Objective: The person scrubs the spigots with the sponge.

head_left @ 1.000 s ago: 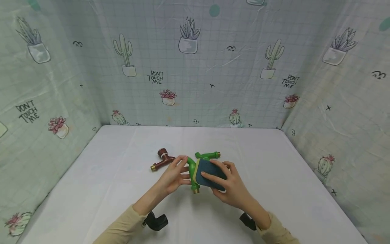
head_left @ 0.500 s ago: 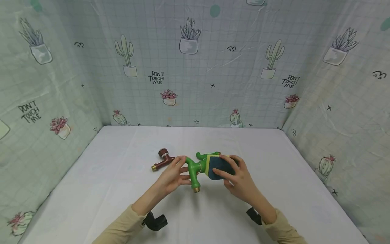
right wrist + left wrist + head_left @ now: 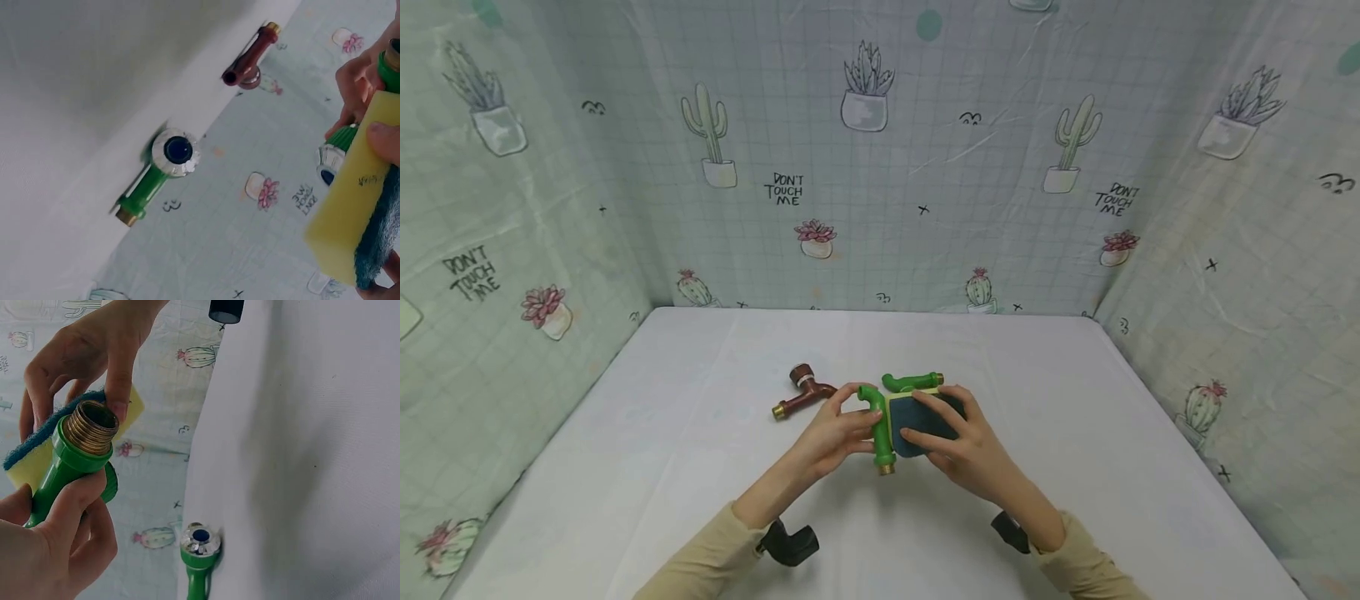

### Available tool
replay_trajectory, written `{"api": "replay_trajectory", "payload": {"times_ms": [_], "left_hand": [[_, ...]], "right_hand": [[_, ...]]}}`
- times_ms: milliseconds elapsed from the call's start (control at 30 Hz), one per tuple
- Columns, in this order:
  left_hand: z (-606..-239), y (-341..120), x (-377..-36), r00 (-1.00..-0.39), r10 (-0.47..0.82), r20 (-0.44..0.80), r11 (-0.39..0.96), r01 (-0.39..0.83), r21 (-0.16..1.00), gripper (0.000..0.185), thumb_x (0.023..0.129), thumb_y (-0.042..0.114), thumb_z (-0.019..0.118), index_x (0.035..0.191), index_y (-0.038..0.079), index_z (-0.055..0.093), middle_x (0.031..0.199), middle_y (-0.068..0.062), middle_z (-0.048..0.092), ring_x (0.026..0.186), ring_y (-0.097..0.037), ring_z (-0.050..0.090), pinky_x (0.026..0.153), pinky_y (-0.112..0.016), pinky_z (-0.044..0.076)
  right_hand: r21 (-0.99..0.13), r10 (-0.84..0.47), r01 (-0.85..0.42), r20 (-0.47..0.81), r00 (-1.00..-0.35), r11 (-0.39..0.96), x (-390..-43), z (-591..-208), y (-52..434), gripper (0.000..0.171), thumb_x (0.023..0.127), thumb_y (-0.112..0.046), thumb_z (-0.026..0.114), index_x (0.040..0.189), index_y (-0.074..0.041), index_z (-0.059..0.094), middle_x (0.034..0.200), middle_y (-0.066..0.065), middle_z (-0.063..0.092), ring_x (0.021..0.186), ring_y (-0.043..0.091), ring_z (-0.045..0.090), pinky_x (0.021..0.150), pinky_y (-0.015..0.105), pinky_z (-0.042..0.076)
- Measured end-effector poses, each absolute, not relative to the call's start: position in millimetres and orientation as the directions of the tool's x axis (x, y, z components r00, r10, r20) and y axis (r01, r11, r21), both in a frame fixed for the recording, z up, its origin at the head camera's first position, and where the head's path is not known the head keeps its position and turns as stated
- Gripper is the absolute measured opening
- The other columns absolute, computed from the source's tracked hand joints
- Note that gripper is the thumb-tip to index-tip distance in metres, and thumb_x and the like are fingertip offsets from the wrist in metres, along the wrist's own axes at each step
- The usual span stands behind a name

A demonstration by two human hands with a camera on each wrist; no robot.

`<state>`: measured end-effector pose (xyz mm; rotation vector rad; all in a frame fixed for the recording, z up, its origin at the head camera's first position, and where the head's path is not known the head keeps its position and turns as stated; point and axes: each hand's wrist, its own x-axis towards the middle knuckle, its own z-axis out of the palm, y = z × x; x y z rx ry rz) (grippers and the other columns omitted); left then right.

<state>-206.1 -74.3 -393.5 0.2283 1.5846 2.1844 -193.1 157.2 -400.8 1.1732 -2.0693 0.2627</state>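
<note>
The sponge [image 3: 917, 417] has shifted left, we see, to just beside the green tap [image 3: 882, 440]. We find the left hand [image 3: 829, 435] gripping that tap above the white table [image 3: 617, 467], the right hand [image 3: 972, 454] holding the sponge.

In the head view, the scouring sponge [image 3: 910, 419] hides part of the held green faucet [image 3: 881, 435], and the right hand [image 3: 973, 454] partly covers the sponge; the counter's [image 3: 880, 550] near edge is cut off. The sponge's print [image 3: 369, 180] is illegibly small.
</note>
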Motion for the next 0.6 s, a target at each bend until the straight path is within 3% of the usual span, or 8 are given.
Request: {"api": "replay_trajectory", "payload": {"times_ms": [233,367,600], "left_hand": [[-396.5,-76.3,-206.0,-0.9,0.419,-0.119,-0.164,-0.204,0.965,0.049,0.088,0.009,0.055,0.13,0.008,0.03,0.095,-0.006,0.063,0.084,-0.018,0.065,0.076,-0.043,0.053],[-396.7,-77.8,-204.8,-0.901,0.414,-0.129,-0.165,-0.214,0.963,0.05,0.087,0.009,0.055,0.131,0.008,0.029,0.097,-0.008,0.064,0.086,-0.019,0.065,0.077,-0.043,0.052],[-395.3,-81.7,-203.0,-0.901,0.418,-0.113,-0.206,-0.215,0.955,0.051,0.087,0.005,0.054,0.132,0.007,0.029,0.095,-0.005,0.062,0.087,-0.02,0.065,0.079,-0.048,0.05]], "right_hand": [[0.146,-0.656,-0.795,0.661,-0.364,0.589,-195.0,-401.9,161.4,0.063,0.051,-0.019,0.086,0.107,-0.034,0.062,0.128,0.011,0.045,0.112,0.034,0.038,0.079,0.046,0.048],[0.107,-0.64,-0.784,0.65,-0.411,0.612,-197.1,-402.7,167.4,0.061,0.053,-0.017,0.085,0.108,-0.033,0.062,0.13,0.01,0.044,0.112,0.033,0.037,0.079,0.045,0.049],[0.02,-0.589,-0.804,0.691,-0.418,0.594,-203.1,-406.0,176.7,0.061,0.053,-0.009,0.083,0.107,-0.027,0.062,0.128,0.016,0.044,0.111,0.034,0.035,0.074,0.048,0.049]]}}
